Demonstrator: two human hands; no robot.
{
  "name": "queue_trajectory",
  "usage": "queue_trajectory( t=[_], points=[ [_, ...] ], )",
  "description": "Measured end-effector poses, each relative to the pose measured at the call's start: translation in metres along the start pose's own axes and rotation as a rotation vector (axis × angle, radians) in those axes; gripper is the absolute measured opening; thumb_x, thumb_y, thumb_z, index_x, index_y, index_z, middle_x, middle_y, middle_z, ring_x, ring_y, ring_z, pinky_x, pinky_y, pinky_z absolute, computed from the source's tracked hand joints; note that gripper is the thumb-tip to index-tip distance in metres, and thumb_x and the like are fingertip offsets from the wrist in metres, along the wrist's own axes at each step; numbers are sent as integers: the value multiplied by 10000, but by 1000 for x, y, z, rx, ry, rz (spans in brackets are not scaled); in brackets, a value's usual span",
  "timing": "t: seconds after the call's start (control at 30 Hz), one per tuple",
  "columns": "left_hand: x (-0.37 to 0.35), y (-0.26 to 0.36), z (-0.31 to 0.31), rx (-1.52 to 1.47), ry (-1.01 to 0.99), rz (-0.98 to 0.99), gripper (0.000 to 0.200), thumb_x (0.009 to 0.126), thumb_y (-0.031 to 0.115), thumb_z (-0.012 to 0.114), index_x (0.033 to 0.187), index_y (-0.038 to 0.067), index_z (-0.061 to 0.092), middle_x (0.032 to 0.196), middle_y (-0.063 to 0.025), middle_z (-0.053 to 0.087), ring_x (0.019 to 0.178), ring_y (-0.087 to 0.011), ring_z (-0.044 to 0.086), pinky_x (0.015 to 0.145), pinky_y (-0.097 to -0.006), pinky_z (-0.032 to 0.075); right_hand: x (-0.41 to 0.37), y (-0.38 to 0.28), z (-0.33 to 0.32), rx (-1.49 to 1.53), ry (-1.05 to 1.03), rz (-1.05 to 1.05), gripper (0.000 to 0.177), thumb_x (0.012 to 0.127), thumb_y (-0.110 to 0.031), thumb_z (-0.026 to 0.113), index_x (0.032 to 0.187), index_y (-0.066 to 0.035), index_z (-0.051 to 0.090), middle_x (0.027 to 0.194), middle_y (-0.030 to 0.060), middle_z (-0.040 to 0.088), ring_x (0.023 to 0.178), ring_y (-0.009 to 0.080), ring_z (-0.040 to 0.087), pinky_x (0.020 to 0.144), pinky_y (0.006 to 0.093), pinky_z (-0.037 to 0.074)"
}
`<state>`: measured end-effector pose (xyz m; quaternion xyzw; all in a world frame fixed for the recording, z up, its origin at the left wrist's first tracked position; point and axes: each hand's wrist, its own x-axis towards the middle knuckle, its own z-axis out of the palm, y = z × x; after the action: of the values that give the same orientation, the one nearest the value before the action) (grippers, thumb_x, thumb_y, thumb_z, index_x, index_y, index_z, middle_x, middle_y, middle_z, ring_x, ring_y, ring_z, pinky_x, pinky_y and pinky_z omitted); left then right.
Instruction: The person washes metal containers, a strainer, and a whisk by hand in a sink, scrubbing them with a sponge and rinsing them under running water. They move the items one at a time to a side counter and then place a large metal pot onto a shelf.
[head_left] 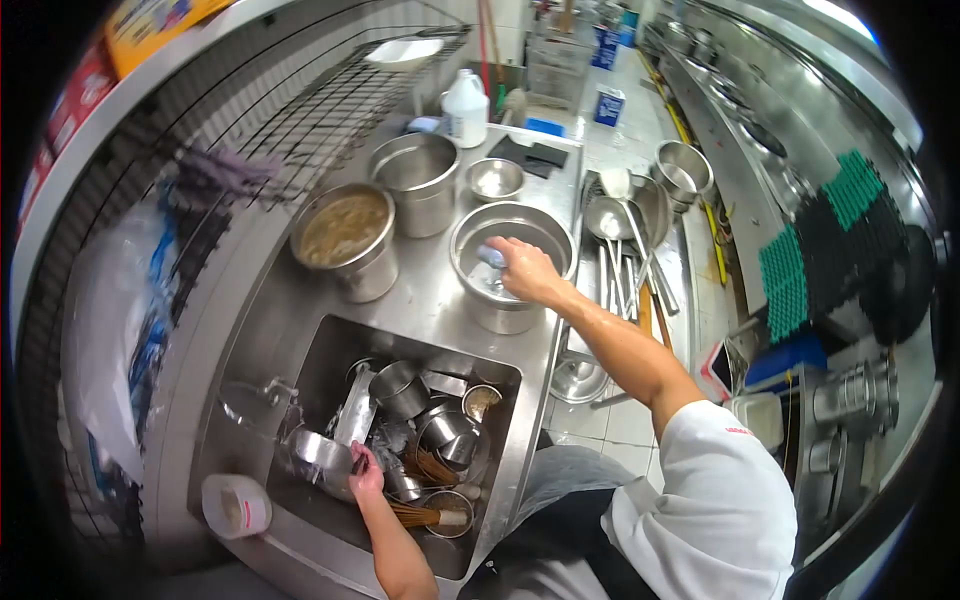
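Observation:
My right hand [528, 268] is closed round a small bluish-grey scrubbing pad or cloth [491, 256]. It is over the mouth of a wide steel pot [503, 318] on the steel counter. Down at the left of the sink [498, 372], my left hand [366, 472] grips a small shiny steel pan [322, 452], tilted on its side. Close to that pan are the faucet [280, 387] and a blurred stream of water. Steel pots [400, 388], a bamboo brush [436, 516] and a strainer [482, 402] crowd the sink.
A steel pot of brownish liquid [345, 230], a tall pot [425, 200], a steel bowl [496, 180] and a white jug [466, 110] stand on the counter. Ladles [608, 218] lie to the right. A white tub [236, 506] sits by the sink's left edge.

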<state>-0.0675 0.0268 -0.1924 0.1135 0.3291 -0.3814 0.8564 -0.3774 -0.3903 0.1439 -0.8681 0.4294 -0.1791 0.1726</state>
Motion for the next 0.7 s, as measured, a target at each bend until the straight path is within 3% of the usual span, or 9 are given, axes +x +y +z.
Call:
queue_trajectory(
  t=[0.13, 0.17, 0.2, 0.27, 0.37, 0.43, 0.47, 0.63, 0.7],
  points=[
    [7, 24, 29, -50, 11, -266, 348, 846, -97, 346, 1120, -126, 558, 1089, -236, 616, 1024, -350, 617, 848, -455, 586, -14, 18, -18, 107, 251, -140, 594, 734, 22, 574, 1316, -93, 550, 1229, 175, 624, 1133, 380, 593, 983, 460, 479],
    [17, 35, 25, 99, -144, -137, 301, 827, -46, 391, 1041, -127, 587, 1054, -241, 631, 1011, -366, 623, 863, -476, 575, -17, 27, -22, 160, 271, -180, 607, 729, 39, 550, 1323, -86, 541, 1236, 174, 612, 1153, 383, 579, 990, 449, 474],
    [13, 32, 44, 426, 227, 203, 250, 844, 45, 447, 960, -106, 609, 1018, -230, 652, 974, -363, 641, 873, -493, 561, -20, 38, -30, 205, 302, -214, 622, 723, 57, 527, 1330, -79, 533, 1244, 173, 599, 1172, 386, 565, 997, 438, 470],
    [5, 45, 68, 610, 373, 230, 269, 940, 158, 440, 1028, -36, 605, 1000, -181, 649, 963, -319, 619, 911, -520, 529, -26, 57, -37, 421, 345, -244, 691, 699, 124, 487, 1359, -78, 518, 1294, 181, 577, 1216, 369, 549, 1037, 408, 451],
    [-29, 64, 99, 948, 251, 452, 243, 981, 233, 431, 1173, 113, 519, 937, -83, 538, 701, -220, 502, 589, -419, 472, -50, 65, -58, 558, 459, -339, 704, 686, 139, 494, 1355, -77, 521, 1298, 187, 572, 1236, 368, 536, 1061, 403, 437],
    [-58, 49, 133, 1382, 323, 814, 361, 953, 152, 430, 1307, 144, 496, 960, -107, 557, 754, -226, 524, 593, -429, 455, -69, 78, -67, 615, 448, -362, 701, 673, 139, 509, 1344, -62, 528, 1290, 190, 575, 1223, 376, 544, 1055, 402, 445],
    [-26, 69, 125, 1794, 5, 1516, 456, 910, 62, 459, 1353, 158, 500, 1019, -122, 597, 852, -256, 572, 716, -423, 469, -85, 86, -76, 616, 454, -394, 684, 678, 132, 521, 1337, -53, 533, 1271, 187, 587, 1206, 370, 558, 1042, 401, 453],
    [-202, -155, 220, 3268, 226, 1095, 510, 881, -9, 514, 1387, -7, 456, 1343, -164, 519, 1159, -280, 538, 947, -411, 432, -175, 169, -98, 500, 391, -347, 607, 707, 100, 578, 1296, -49, 568, 1235, 163, 626, 1139, 351, 598, 991, 403, 476],
    [-202, -171, 206, 3160, -155, 1397, 578, 754, 11, 612, 1317, 113, 536, 1153, -135, 518, 1089, -317, 514, 897, -452, 406, -221, 221, -96, 476, 380, -213, 582, 723, 81, 589, 1287, -63, 583, 1242, 155, 631, 1140, 336, 605, 974, 399, 481]
  ],
)
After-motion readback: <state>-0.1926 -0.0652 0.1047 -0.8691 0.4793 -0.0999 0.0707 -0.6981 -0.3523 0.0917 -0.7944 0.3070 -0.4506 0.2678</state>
